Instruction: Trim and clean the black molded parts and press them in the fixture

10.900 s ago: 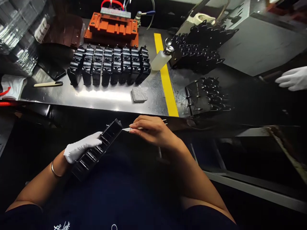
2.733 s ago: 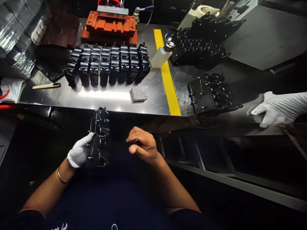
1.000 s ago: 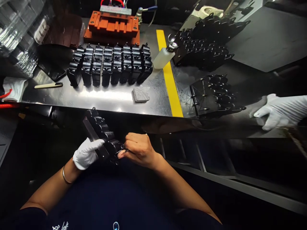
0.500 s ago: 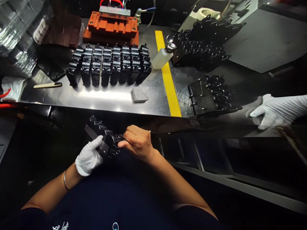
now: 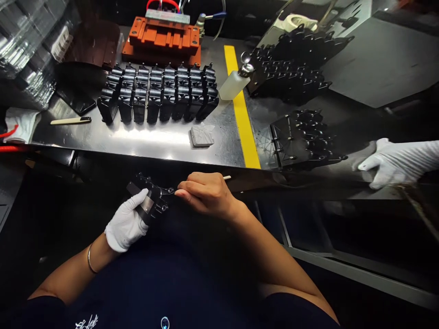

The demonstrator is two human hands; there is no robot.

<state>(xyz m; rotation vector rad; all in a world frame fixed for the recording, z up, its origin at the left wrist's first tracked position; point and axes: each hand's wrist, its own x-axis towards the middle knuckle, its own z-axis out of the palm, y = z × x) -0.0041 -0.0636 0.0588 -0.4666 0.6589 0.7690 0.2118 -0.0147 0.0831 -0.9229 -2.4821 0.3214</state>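
Black plastic part (image 5: 151, 201) sits below the table's near edge, over the lap. Long axis runs upper-left to lower-right, near end toward the right hand; seen foreshortened, so exact tilt hard to tell. Left hand (image 5: 126, 224), white glove, fingers wrapped round the part's lower-left side, thumb up along it. Right hand (image 5: 206, 196), bare, fingers pressed together, pinching a thin pale tool (image 5: 226, 177); tip meets the part's right end, handle pokes out right. Beyond: steel table (image 5: 154, 141) w/ rows of black parts (image 5: 157, 93), small grey pad (image 5: 202, 135), yellow stripe (image 5: 242, 114), bottle (image 5: 235, 82), orange fixture (image 5: 163, 39). Far right, another person's gloved hand (image 5: 380, 160) rests on the table.
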